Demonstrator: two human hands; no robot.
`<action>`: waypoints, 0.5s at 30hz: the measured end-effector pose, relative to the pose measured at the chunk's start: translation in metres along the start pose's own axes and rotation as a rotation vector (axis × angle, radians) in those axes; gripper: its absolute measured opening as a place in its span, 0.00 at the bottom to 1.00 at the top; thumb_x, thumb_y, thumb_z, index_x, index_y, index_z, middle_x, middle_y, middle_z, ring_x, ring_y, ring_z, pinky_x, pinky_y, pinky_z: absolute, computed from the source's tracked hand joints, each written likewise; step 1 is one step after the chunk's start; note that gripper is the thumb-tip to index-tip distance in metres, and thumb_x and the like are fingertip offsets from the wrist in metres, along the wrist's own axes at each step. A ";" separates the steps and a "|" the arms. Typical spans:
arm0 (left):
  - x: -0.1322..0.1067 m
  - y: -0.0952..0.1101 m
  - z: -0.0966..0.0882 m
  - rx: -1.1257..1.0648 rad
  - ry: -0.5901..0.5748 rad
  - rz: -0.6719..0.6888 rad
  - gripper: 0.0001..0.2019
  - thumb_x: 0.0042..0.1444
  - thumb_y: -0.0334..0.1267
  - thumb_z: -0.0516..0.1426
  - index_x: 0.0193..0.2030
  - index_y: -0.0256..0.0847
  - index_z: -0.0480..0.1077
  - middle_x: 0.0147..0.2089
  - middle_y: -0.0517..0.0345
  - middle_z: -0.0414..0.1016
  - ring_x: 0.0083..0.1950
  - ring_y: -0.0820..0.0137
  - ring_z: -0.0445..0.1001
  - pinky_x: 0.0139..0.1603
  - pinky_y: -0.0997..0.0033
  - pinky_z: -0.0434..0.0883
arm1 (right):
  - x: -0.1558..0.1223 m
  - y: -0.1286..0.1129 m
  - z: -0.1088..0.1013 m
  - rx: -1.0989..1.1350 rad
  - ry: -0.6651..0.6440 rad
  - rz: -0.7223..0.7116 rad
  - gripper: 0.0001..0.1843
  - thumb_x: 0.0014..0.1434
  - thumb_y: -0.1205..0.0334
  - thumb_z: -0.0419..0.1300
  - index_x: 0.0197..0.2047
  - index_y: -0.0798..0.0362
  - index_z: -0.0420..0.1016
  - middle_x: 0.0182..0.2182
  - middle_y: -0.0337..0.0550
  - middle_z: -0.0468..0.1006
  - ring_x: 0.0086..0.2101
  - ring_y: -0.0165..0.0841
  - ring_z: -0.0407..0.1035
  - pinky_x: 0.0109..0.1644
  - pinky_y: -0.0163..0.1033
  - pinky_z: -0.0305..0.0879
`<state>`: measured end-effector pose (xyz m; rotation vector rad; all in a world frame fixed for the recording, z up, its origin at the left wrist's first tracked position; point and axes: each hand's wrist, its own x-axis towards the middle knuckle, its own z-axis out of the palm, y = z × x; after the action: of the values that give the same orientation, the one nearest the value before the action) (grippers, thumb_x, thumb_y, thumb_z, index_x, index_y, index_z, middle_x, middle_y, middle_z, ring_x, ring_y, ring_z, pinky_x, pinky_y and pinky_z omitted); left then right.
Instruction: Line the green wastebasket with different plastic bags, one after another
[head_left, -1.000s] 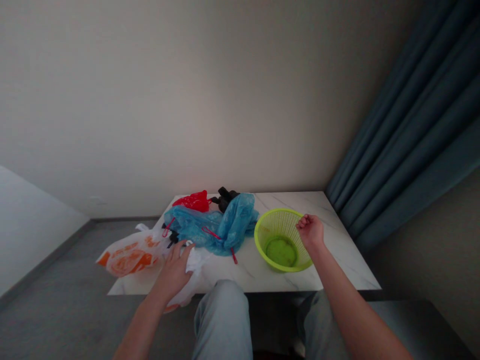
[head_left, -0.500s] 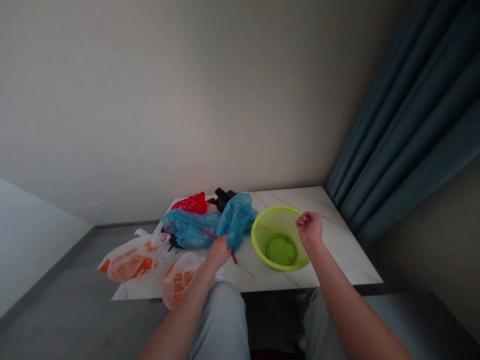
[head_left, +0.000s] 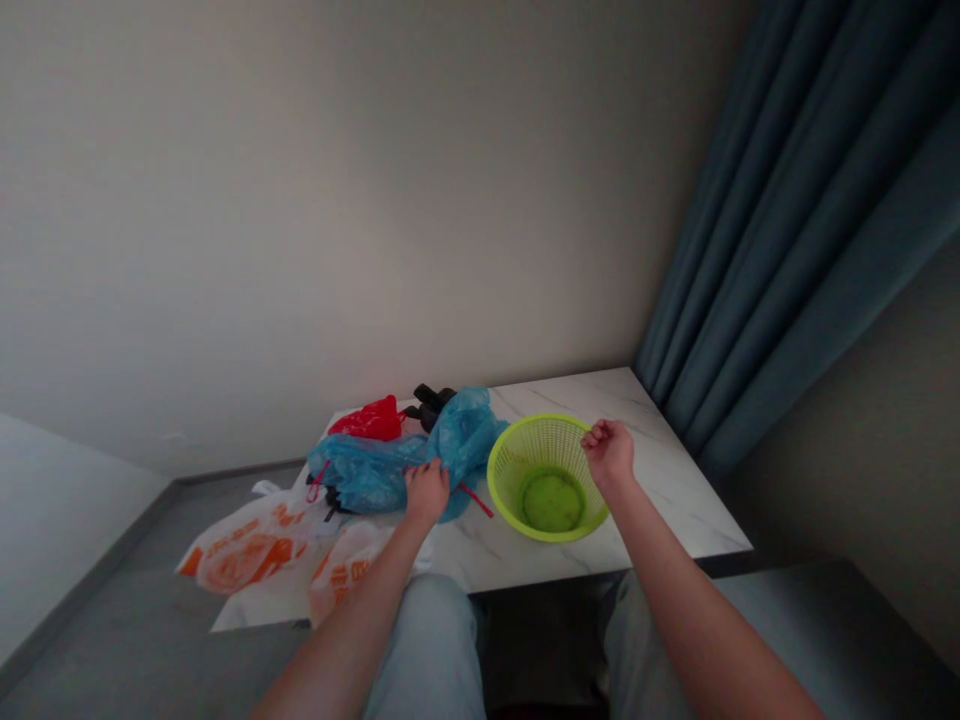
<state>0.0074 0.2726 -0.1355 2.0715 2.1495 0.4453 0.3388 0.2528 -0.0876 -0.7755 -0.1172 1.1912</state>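
Note:
My left hand (head_left: 427, 492) is closed on a crumpled blue translucent plastic bag (head_left: 367, 468), its fingers pressed into the film. Red drawstrings (head_left: 477, 500) stick out of the blue plastic on both sides. Right of it stands a lime-green plastic basket (head_left: 551, 500) with slotted walls, and nothing shows inside. At the basket's right rim, my right hand (head_left: 609, 456) is raised with its fingers curled in a loose fist. Nothing can be seen in that hand, and it overlaps the rim in view.
Behind the blue plastic lie a red bag (head_left: 371, 418) and a black bundle (head_left: 433, 405). White bags with orange print (head_left: 247, 548) lie at the left, one hanging over the edge of the marble-patterned table (head_left: 660, 520). A blue-grey curtain (head_left: 765, 260) hangs at the right.
My left hand has moved off the near edge of the blue plastic, further onto its middle. My right hand stays curled by the basket. The whole view has shifted slightly.

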 end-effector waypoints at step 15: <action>-0.078 0.078 -0.112 -0.578 0.200 0.040 0.18 0.62 0.55 0.53 0.38 0.42 0.71 0.29 0.59 0.74 0.30 0.65 0.72 0.33 0.70 0.64 | -0.088 0.042 0.020 -0.663 -0.877 -0.196 0.16 0.60 0.54 0.64 0.50 0.49 0.75 0.30 0.36 0.73 0.26 0.27 0.65 0.30 0.34 0.64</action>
<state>0.0538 0.1828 -0.0155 1.7933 1.7749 1.1612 0.2619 0.1925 -0.0710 -0.7245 -1.3337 1.2367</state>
